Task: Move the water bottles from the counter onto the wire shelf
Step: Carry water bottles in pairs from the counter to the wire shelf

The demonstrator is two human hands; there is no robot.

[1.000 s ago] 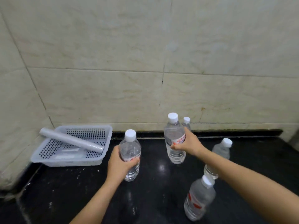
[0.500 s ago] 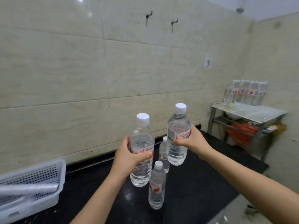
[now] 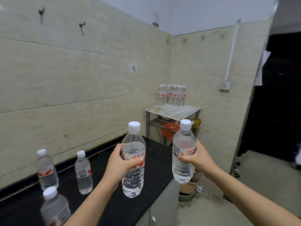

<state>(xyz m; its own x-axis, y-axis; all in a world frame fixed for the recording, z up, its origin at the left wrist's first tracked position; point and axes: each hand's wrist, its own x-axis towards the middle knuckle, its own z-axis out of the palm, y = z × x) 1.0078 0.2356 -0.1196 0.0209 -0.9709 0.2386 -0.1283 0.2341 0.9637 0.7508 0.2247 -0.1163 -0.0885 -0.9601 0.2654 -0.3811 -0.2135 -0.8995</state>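
My left hand (image 3: 119, 162) grips a clear water bottle (image 3: 133, 178) with a white cap and red label, held upright above the black counter (image 3: 114, 207). My right hand (image 3: 197, 158) grips a second, matching bottle (image 3: 183, 144), raised past the counter's right end. Three more bottles stand on the counter at the left: one by the wall (image 3: 46, 170), one further right (image 3: 83, 172), one blurred at the near edge (image 3: 54, 207). The wire shelf (image 3: 174, 110) stands in the far corner, with several bottles (image 3: 171, 95) in a row at its back.
An orange bag (image 3: 169, 129) sits under the shelf's top. A flower pot (image 3: 187, 188) stands on the floor beyond the counter's end. A dark doorway (image 3: 276, 95) opens at the right. Hooks hang on the tiled wall (image 3: 81, 70).
Both hands lifted their bottles off the counter and swung right toward the shelf. The view turned right, so the white basket left the frame and the shelf came to the centre.
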